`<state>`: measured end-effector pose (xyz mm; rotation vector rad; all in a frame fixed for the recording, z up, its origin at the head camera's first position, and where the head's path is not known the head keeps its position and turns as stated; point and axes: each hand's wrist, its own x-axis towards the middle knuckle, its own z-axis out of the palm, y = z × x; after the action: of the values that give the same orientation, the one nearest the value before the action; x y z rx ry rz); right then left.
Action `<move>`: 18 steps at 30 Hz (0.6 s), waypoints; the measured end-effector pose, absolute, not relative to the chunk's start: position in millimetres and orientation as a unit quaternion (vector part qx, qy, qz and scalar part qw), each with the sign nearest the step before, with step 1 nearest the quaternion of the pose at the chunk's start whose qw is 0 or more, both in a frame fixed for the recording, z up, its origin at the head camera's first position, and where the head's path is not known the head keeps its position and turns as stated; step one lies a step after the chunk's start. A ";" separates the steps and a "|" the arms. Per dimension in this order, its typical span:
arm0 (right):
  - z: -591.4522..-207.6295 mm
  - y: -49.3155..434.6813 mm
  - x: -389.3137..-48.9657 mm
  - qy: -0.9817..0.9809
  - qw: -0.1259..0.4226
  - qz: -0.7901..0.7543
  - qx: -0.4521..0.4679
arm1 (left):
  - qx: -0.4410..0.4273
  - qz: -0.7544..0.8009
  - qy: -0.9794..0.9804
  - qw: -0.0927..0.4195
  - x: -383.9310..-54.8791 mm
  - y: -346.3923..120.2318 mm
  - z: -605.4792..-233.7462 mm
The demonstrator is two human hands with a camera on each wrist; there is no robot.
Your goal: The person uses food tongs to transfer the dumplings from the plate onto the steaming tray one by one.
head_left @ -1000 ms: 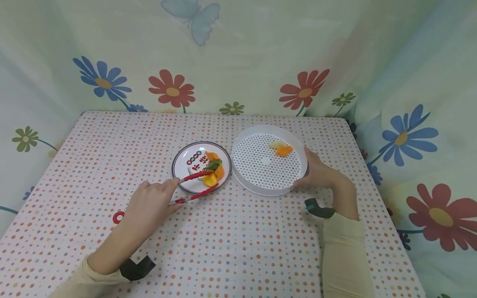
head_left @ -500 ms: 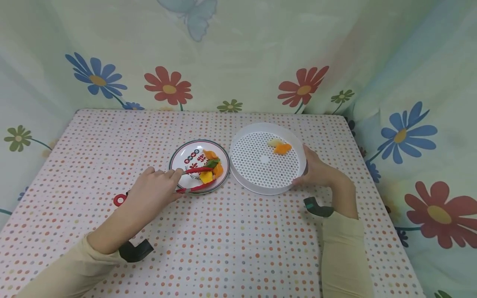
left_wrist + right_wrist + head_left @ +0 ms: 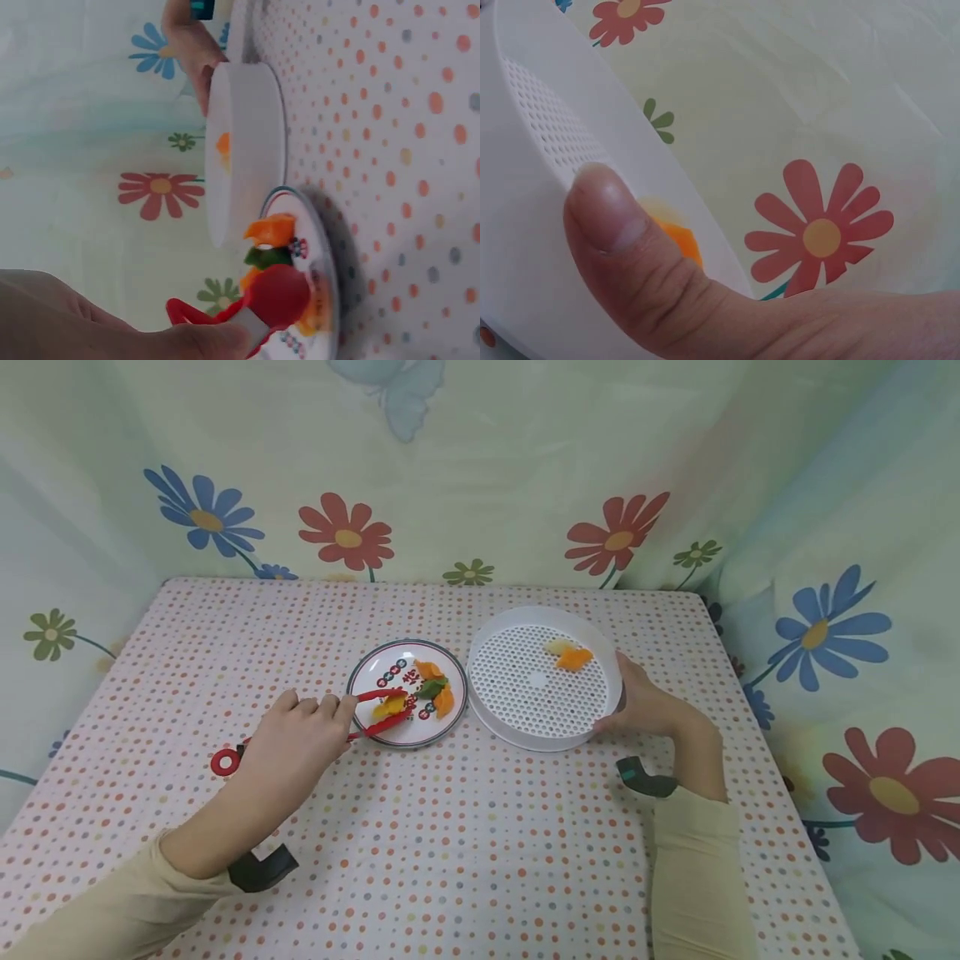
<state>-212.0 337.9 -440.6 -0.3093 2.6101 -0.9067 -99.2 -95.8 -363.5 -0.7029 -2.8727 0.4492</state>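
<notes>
In the head view my left hand [image 3: 296, 747] grips a pair of red-tipped tongs [image 3: 392, 722] over a white plate [image 3: 372, 667] with printed red marks. The tong tips lie on either side of a yellow piece [image 3: 388, 707] near the plate's front left. Orange pieces [image 3: 443, 702] and a green piece [image 3: 429, 689] lie on the plate's right half. My right hand [image 3: 641, 702] holds the right side of a round white perforated steamer tray [image 3: 517, 735], its thumb [image 3: 619, 232] at the rim in the right wrist view. An orange piece [image 3: 574, 659] and a pale yellow piece [image 3: 557, 646] lie inside the tray.
The plate and tray stand side by side on a dotted tablecloth [image 3: 450, 835]. A floral curtain [image 3: 480, 468] hangs behind the table and at both sides. The red ring end [image 3: 225, 762] of the tongs sticks out behind the left hand.
The tong tips have moved left across the plate, and the yellow piece has shifted left with them, away from the green and orange pieces. My right hand stays on the tray.
</notes>
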 end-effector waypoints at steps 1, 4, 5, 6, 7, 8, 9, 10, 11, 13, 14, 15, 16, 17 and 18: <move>-439.9 338.4 -211.8 0.923 0.179 -0.322 -0.111 | -0.231 0.147 -0.959 0.073 -98.6 -95.5 -365.6; -438.0 338.3 -211.0 0.922 0.182 -0.323 -0.114 | -0.224 0.140 -0.962 0.073 -96.3 -96.6 -372.2; -438.0 337.4 -210.7 0.922 0.182 -0.322 -0.112 | -0.220 0.134 -0.963 0.075 -95.3 -97.9 -374.3; -437.8 336.9 -210.5 0.922 0.182 -0.322 -0.110 | -0.215 0.125 -0.965 0.081 -94.4 -99.2 -376.0; -437.7 336.7 -210.4 0.924 0.182 -0.320 -0.108 | -0.211 0.113 -0.967 0.089 -93.8 -100.9 -377.9; -437.6 336.6 -210.4 0.925 0.182 -0.316 -0.106 | -0.204 0.097 -0.969 0.096 -93.3 -102.7 -379.4; -437.7 336.7 -210.6 0.926 0.181 -0.315 -0.107 | -0.195 0.076 -0.972 0.105 -93.0 -104.8 -381.5; -437.7 336.7 -210.9 0.926 0.179 -0.315 -0.108 | -0.184 0.056 -0.975 0.110 -93.1 -107.2 -383.8; -437.9 336.8 -211.1 0.927 0.179 -0.313 -0.106 | -0.168 0.034 -0.979 0.111 -93.4 -109.9 -386.6; -437.7 336.9 -211.3 0.927 0.179 -0.312 -0.106 | -0.135 -0.024 -0.985 0.103 -95.6 -115.6 -394.4; -438.0 337.3 -211.6 0.926 0.179 -0.313 -0.109 | -0.113 -0.060 -0.988 0.088 -96.8 -118.4 -398.7; -438.1 337.1 -211.6 0.926 0.178 -0.314 -0.109 | -0.093 -0.097 -0.988 0.073 -98.4 -121.2 -403.8; -438.0 336.6 -211.4 0.926 0.180 -0.313 -0.108 | -0.072 -0.131 -0.987 0.054 -99.8 -123.8 -408.8; -438.1 336.2 -211.4 0.925 0.181 -0.315 -0.109 | -0.052 -0.164 -0.984 0.038 -100.9 -126.5 -413.8; -438.2 335.6 -211.3 0.924 0.181 -0.318 -0.113 | -0.035 -0.195 -0.980 0.024 -101.9 -128.9 -418.5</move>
<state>-211.3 335.6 -438.2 -0.3180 2.6087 -0.8977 -101.9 -128.9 -418.5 -0.1093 -3.0313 -0.6030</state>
